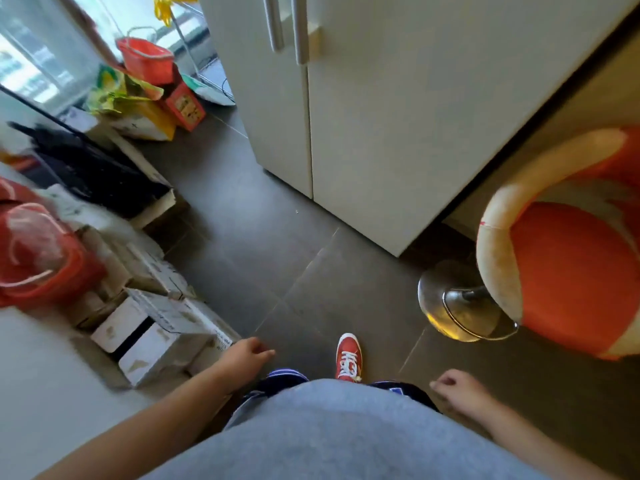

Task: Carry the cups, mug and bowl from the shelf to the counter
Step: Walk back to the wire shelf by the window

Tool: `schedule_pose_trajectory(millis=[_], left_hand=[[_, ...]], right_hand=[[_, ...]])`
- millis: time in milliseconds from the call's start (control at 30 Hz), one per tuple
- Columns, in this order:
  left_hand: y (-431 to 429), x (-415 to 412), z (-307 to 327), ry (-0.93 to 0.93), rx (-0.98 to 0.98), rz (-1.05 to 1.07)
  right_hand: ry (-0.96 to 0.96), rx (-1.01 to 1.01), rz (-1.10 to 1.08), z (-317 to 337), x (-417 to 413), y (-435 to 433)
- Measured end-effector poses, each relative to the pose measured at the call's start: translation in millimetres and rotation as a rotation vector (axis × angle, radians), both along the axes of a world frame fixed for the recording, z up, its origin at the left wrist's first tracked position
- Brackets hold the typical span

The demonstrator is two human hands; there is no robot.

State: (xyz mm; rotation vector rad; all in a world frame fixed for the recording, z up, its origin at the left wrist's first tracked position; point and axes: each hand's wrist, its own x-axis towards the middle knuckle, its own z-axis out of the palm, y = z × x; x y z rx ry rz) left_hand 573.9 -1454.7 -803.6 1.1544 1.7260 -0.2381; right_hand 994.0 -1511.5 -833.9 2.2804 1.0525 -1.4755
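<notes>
No cup, mug, bowl or shelf is in the head view. I look down at a dark tiled floor [263, 237]. My left hand [247, 355] hangs low at the left of my body, fingers loosely curled, holding nothing. My right hand [457, 388] hangs at the right, also loosely curled and holding nothing. One red sneaker [348, 356] shows ahead of my grey shirt.
A white two-door cabinet or fridge [363, 116] stands ahead. An orange and white bar stool [561, 271] on a chrome base [460, 306] is at the right. Cardboard boxes [156, 334], red bags [38, 251] and a red basket [147, 58] line the left side. A pale counter edge [34, 375] runs at lower left.
</notes>
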Motion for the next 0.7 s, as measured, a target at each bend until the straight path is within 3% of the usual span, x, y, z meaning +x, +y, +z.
schedule_pose_trajectory(millis=[167, 400, 700], left_hand=[[2, -34, 6, 0.016, -0.046, 0.287], [-8, -87, -7, 0.040, -0.132, 0.568], [76, -173, -21, 0.010, -0.149, 0.642]], right_hand=[[0.039, 0.098, 0.264, 14, -38, 139], [0.117, 0.185, 0.566, 12, -154, 302], [0.103, 0.201, 0.580, 16, -253, 418]])
